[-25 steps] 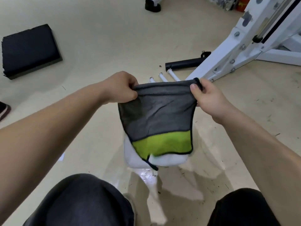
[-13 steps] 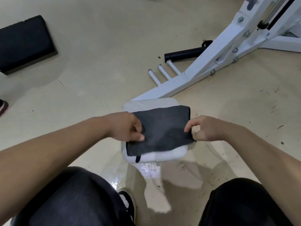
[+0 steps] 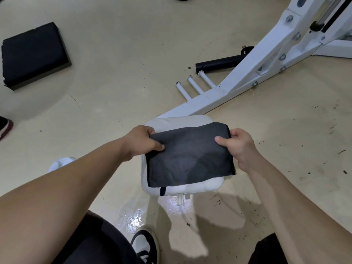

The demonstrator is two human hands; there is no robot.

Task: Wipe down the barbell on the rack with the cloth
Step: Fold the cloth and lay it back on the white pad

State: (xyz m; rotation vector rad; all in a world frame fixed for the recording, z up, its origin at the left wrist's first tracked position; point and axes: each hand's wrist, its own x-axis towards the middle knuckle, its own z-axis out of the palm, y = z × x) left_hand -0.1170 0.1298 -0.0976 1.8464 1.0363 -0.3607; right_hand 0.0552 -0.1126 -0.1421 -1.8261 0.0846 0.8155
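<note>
Both hands pinching the dark grey cloth (image 3: 188, 155) mid-frame: left hand (image 3: 142, 142) on its left edge, right hand (image 3: 238, 147) on its right edge, spread flat over white pad (image 3: 192, 187)

Even indoor light, glare on the wet floor (image 3: 137, 218), wide-angle bending at edges, sharp centre.

One cloth (image 3: 188, 155), two hands (image 3: 142, 142) (image 3: 239, 147), one white pad (image 3: 182, 187), three white pegs (image 3: 194, 85), one black mat (image 3: 33, 54)
</note>
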